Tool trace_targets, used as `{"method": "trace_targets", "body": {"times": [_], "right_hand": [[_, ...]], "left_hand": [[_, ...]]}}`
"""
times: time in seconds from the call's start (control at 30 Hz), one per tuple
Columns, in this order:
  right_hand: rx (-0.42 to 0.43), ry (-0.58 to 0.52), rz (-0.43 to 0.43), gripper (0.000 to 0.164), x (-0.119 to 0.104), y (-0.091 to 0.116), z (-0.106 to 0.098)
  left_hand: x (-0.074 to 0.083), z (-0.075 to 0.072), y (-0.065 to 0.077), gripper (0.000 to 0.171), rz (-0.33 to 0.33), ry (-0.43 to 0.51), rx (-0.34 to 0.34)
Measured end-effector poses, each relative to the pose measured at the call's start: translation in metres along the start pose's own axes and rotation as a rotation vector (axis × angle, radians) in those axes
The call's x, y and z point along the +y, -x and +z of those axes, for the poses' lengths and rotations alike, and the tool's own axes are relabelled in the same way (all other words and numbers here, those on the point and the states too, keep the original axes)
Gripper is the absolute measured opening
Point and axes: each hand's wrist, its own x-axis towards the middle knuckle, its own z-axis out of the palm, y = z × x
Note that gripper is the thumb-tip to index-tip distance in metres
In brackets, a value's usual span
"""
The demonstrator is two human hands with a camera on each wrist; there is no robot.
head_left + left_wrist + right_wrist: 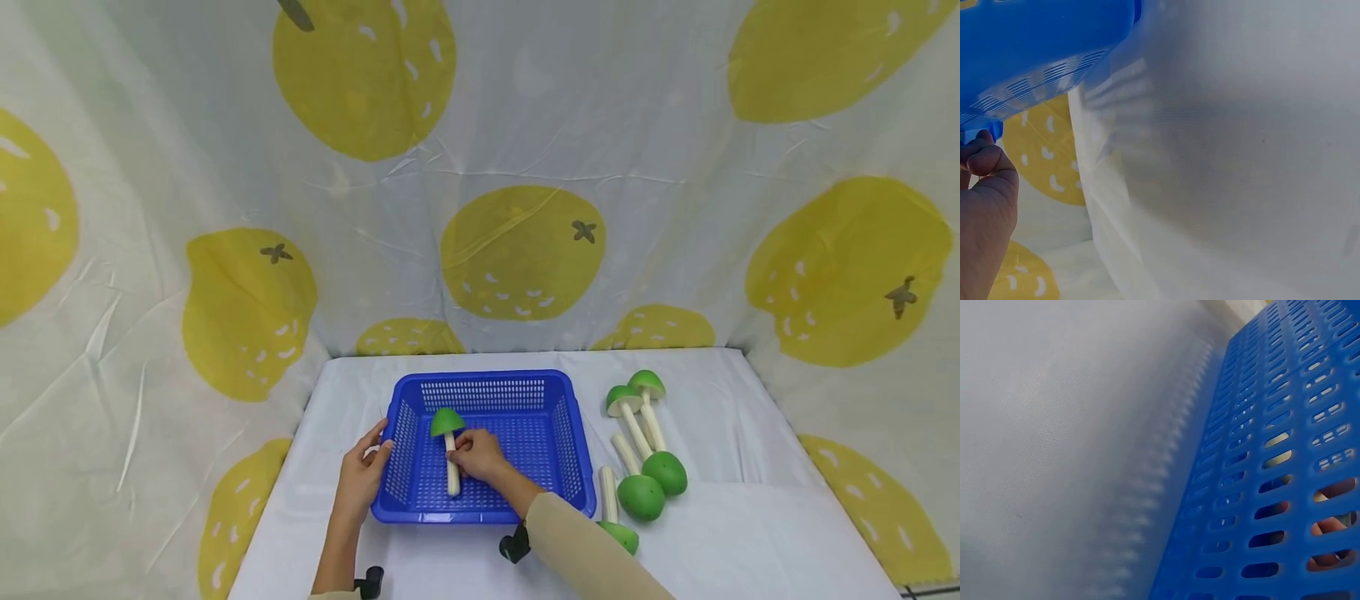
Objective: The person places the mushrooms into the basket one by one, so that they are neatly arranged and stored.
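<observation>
A blue plastic basket (480, 517) with slotted walls stands on the white-covered table. Its left rim is gripped by my left hand (362, 477), thumb and fingers at the edge; the left wrist view shows that hand (988, 187) against the basket wall (1041, 50). Inside the basket, my right hand (482, 455) pinches the pale stem of a green-capped toy mushroom (447, 423), whose cap points away from me. From the right wrist, the slotted wall (1260, 456) hides most of the fingers and the mushroom.
Right of the basket lie several more toy mushrooms, among them one with its cap nearest the basket's corner (621, 537), a large-capped one (641, 497) and one at the back (647, 383). A lemon-print cloth (525, 250) hangs behind the table (750, 533).
</observation>
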Motion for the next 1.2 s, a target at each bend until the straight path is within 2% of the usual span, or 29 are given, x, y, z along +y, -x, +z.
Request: {"method": "trace_targets", "body": {"times": [0.4, 0.73, 1.07, 1.13, 1.2], "right_hand": [[-0.035, -0.062, 0.037, 0.017, 0.002, 0.000, 0.003], [-0.048, -0.074, 0.055, 0.017, 0.004, -0.002, 0.004], [-0.036, -0.048, 0.068, 0.014, 0.000, 0.007, 0.002], [-0.026, -0.026, 0.073, 0.014, -0.001, 0.009, 0.000], [-0.013, 0.002, 0.084, 0.015, -0.002, 0.011, -0.001]], "left_hand": [[0.000, 0.000, 0.000, 0.046, -0.004, -0.006, 0.022], [-0.001, 0.000, 0.003, 0.047, 0.004, -0.015, 0.032], [-0.005, 0.000, 0.003, 0.047, -0.006, -0.006, 0.028], [-0.004, 0.001, 0.003, 0.048, 0.003, -0.002, 0.022], [0.003, 0.000, 0.005, 0.048, -0.008, -0.001, 0.009]]}}
